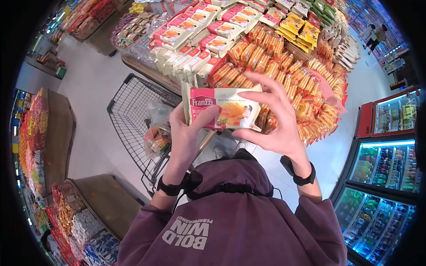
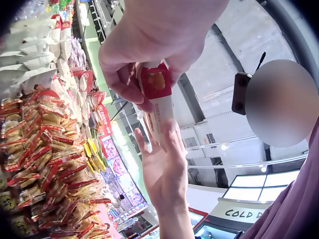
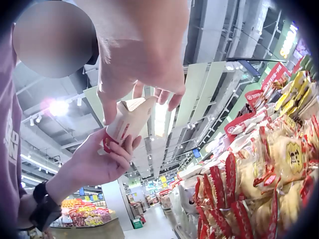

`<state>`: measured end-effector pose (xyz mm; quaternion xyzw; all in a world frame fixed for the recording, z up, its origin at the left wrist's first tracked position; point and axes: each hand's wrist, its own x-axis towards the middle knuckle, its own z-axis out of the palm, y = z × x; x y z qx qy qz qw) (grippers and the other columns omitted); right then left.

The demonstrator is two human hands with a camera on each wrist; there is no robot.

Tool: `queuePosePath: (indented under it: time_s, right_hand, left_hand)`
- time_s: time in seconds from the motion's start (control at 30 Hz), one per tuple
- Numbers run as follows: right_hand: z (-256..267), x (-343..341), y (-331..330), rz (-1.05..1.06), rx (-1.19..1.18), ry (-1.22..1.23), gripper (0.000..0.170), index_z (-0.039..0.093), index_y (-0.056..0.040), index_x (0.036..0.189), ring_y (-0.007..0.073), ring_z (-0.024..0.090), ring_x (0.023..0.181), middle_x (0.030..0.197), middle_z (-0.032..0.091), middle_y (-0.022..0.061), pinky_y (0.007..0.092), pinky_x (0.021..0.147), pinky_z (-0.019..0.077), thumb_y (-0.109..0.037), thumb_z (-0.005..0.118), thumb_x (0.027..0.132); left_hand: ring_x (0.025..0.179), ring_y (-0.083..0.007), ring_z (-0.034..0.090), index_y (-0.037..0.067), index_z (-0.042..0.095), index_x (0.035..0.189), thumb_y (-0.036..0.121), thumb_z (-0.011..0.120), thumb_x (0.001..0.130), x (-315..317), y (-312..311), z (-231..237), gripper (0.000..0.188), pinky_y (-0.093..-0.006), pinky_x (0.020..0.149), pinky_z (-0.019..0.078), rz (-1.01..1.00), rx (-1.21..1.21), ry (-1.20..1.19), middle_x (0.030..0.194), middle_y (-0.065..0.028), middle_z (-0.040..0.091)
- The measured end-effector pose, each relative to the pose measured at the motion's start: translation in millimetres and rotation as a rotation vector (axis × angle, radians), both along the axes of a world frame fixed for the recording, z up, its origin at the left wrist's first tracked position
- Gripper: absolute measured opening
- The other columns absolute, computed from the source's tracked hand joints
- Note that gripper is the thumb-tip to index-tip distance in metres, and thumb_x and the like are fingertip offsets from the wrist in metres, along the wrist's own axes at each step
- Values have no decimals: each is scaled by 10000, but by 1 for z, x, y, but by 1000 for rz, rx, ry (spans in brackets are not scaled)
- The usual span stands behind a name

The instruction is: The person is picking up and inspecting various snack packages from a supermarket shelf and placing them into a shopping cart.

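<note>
The Franzzi soft sandwich packet [image 1: 233, 106] was located in front of the person's chest, raised above the floor [image 1: 91, 146], printed face toward the head camera. The left hand [image 1: 188, 126] gripped its left end: thumb flat across the front, remaining fingers clamped behind. The right hand [image 1: 282, 124] was positioned around the right end, fingers spread apart, with the thumb beside the lower edge and another finger overlapping the upper edge; firm contact could not be confirmed.

Beyond the packet, the counter [image 1: 151, 74] carried stacked Franzzi packets [image 1: 191, 24] at far left, red-edged biscuit packs [image 1: 268, 60] toward the right, and yellow packets [image 1: 295, 26] at the far side. A wire shopping cart [image 1: 125, 106] stood to the left, containing a transparent bag of goods [image 1: 157, 139]. Lit refrigerated cabinets [image 1: 381, 164] stood at the right. A purple sweatshirt [image 1: 248, 221] occupied the near area.
</note>
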<state>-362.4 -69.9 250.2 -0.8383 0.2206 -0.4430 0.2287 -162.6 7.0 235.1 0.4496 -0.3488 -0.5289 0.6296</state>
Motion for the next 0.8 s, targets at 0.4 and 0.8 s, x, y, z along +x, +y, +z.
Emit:
queuePosePath:
  time_s: [0.4,0.8]
  right_hand:
    - [-12,-1,-5,167,331,-199,554,637,-36,1109,231,623,1040,1110,638,112,360,930,472,-140,890,627]
    - [-8,-2,-1,99,584,-236,443,628,-20,1111,137,616,956,994,666,57,301,886,460,-199,824,756]
  left_hand:
    - [799,-224,678,-49,453,1326,368,538,942,6,4,1,574,-307,715,552,-285,-185,371,1056,-158,663]
    - [802,-222,678,-39,397,1359,670,680,770,-6,-10,2,964,-321,713,553,-43,-206,22,1050,-173,649]
